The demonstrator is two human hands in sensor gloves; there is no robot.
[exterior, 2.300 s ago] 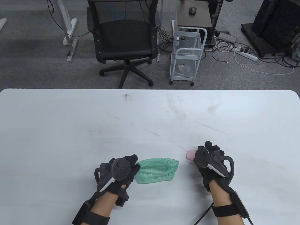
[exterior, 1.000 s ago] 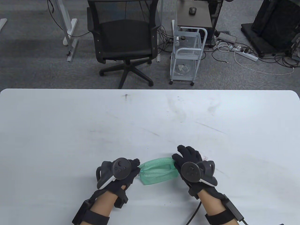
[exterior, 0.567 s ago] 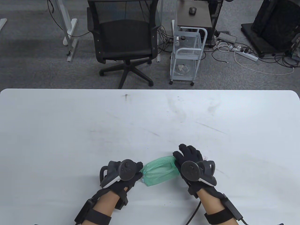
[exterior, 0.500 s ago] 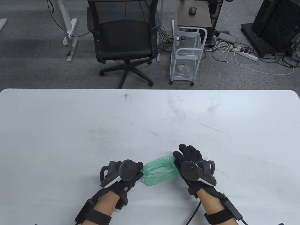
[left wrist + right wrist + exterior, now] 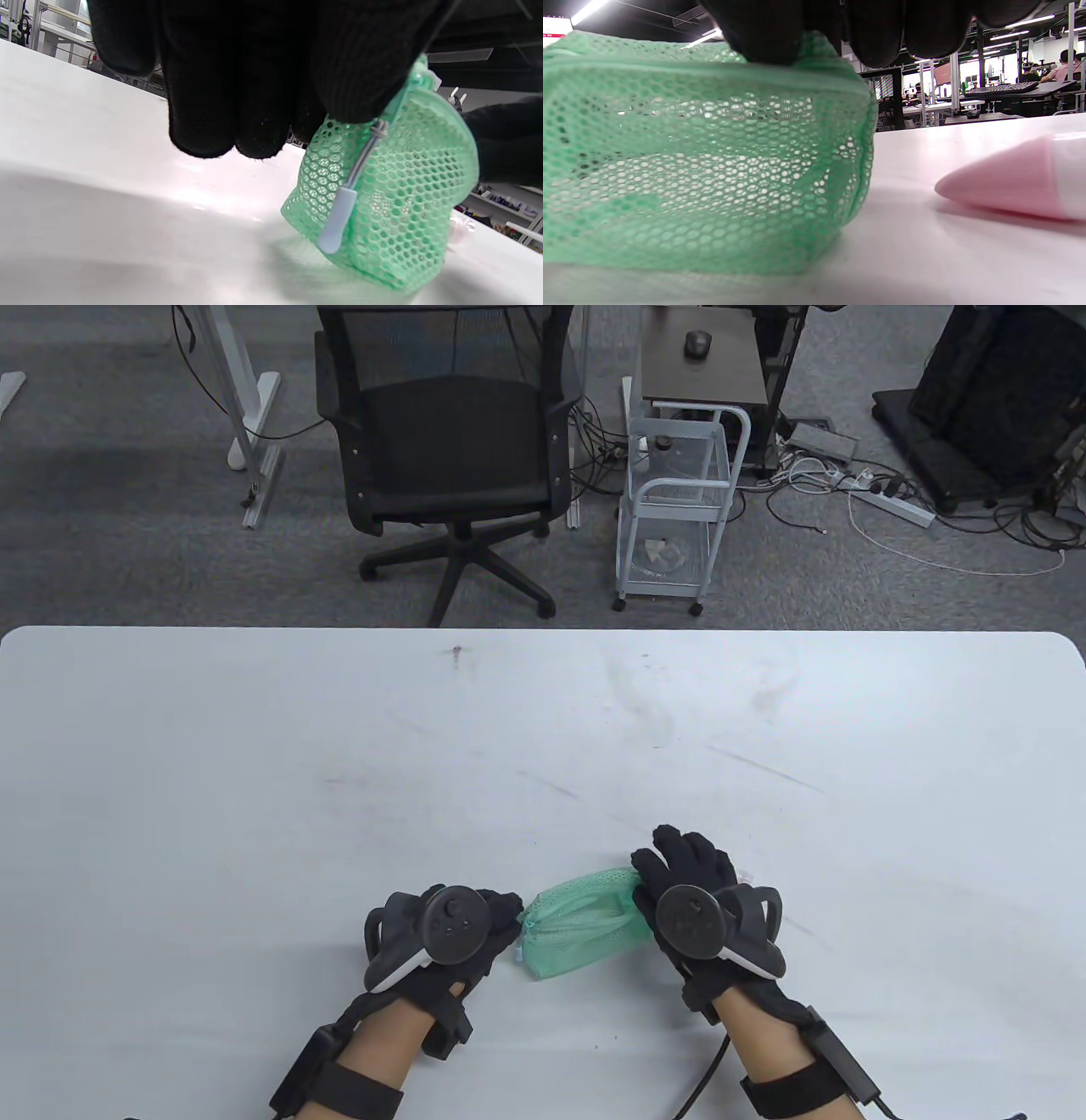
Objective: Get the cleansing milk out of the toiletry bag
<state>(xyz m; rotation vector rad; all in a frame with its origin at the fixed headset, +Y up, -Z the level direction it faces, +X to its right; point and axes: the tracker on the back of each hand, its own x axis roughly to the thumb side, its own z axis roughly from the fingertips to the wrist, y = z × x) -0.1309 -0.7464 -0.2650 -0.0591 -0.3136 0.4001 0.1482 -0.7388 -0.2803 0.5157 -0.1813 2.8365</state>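
Note:
The green mesh toiletry bag point(image 5: 581, 923) lies near the table's front edge between my hands. My left hand point(image 5: 507, 923) pinches its left end by the zipper; the grey zipper pull point(image 5: 337, 218) hangs down the bag point(image 5: 394, 203). My right hand point(image 5: 646, 884) grips the bag's right top edge, fingertips point(image 5: 772, 38) pressing on the mesh point(image 5: 704, 169). The pink cleansing milk tube point(image 5: 1014, 180) lies on the table just right of the bag, outside it. In the table view my right hand hides it.
The white table point(image 5: 543, 729) stretches wide beyond the hands. A black office chair point(image 5: 450, 449) and a white wire cart point(image 5: 679, 509) stand on the floor behind its far edge.
My right hand left the pink tube on the table and moved left to grip the bag's right end. My left hand slid right, and the bag is bunched narrower.

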